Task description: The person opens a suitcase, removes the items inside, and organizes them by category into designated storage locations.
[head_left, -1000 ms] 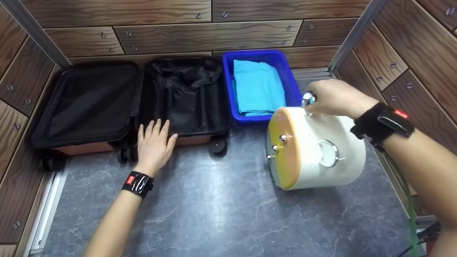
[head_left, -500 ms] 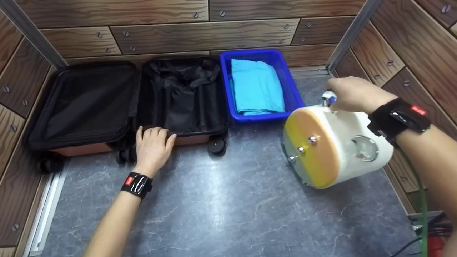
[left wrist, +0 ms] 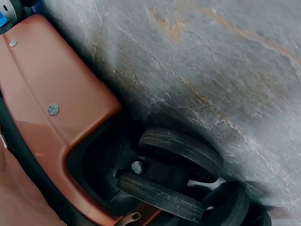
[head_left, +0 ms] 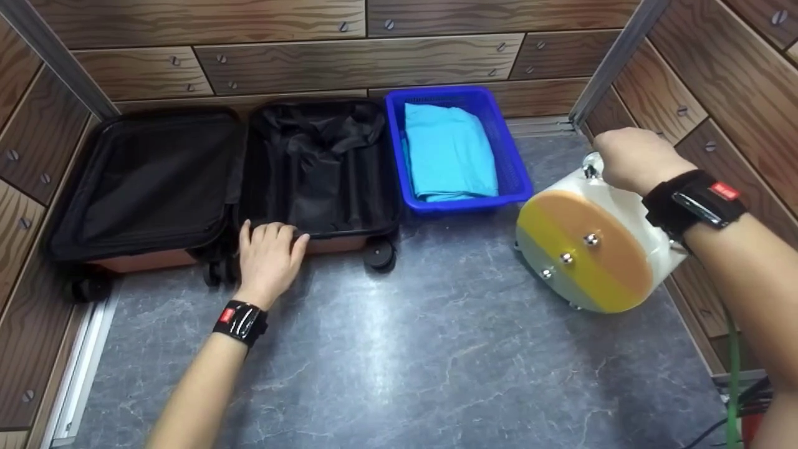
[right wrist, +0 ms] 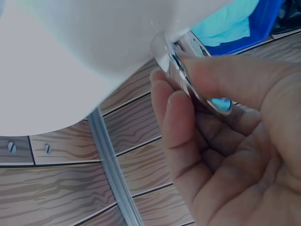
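In the head view my right hand [head_left: 642, 159] grips a shiny metal ring handle [right wrist: 181, 70] on a white drum-shaped case [head_left: 664, 215]. The case hangs tilted; its round end, striped orange, yellow and grey with small metal knobs [head_left: 591, 239], faces the camera's side. The right wrist view shows thumb and fingers curled about the ring. An opened suitcase [head_left: 324, 187] with black lining lies at the left. My left hand [head_left: 268, 262] holds the front rim of its right half, fingers bent over the edge. The left wrist view shows the suitcase's copper-coloured shell [left wrist: 51, 84] and black wheels [left wrist: 178, 150].
A blue basket [head_left: 512, 165] with folded light-blue cloth [head_left: 449, 153] stands right of the suitcase. Wood-patterned walls [head_left: 299, 62] enclose the grey marbled floor [head_left: 374, 349] at the back and sides. Green and black cables [head_left: 734, 374] run at the lower right.
My right hand has carried the case to the right, and it has turned so its striped end faces the camera more. My left fingers, straight before, now bend over the suitcase rim.
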`<state>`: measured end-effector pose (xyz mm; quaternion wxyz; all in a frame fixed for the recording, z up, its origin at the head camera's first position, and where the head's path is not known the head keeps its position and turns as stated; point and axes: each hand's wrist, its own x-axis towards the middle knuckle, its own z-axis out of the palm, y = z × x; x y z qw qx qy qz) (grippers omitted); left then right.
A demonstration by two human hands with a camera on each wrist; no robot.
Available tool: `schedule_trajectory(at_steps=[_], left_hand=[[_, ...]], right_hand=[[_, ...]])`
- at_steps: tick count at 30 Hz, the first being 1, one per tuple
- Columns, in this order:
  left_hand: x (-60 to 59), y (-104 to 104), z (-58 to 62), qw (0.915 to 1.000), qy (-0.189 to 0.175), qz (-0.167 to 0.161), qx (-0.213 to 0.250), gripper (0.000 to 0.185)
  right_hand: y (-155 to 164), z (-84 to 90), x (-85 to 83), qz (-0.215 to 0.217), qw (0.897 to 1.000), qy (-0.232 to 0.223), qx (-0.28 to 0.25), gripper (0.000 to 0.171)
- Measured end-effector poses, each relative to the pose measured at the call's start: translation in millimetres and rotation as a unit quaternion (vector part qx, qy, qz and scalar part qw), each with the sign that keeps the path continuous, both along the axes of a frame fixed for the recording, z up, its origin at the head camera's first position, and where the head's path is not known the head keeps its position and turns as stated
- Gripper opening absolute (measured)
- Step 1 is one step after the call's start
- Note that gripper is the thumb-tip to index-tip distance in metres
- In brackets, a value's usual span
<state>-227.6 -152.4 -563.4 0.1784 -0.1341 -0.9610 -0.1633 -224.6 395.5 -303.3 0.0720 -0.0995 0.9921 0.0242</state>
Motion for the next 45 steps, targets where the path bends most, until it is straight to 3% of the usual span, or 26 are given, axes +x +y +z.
schedule_trajectory(at_steps=[8,17,29,38,45], left_hand=[[-1.4,-1,-1.2,1.0000,-0.009,0.002,0.002,0.052],[0.8,0,-0.2,0.9999,-0.011,0.003,0.005,0.051],[3.9,1,0.0,0.9998,-0.020,0.009,0.002,0.051],[6.5,1,-0.6,0.9998,-0.019,0.012,0.001,0.051],[4.8,3,1.2,0.9996,-0.024,0.012,-0.004,0.048]], right_hand=[[2,-7.3,-11.7,-0.028,0.999,0.041,0.009,0.009],[-2,-18.5,-24.7,-0.029,0.994,0.105,0.030,0.010],[3,-32.9,-44.7,-0.031,0.988,0.147,0.038,0.013],[2,-39.7,-60.2,-0.072,0.986,0.147,0.040,0.011],[2,-51.2,-68.6,-0.077,0.977,0.189,0.052,0.007]])
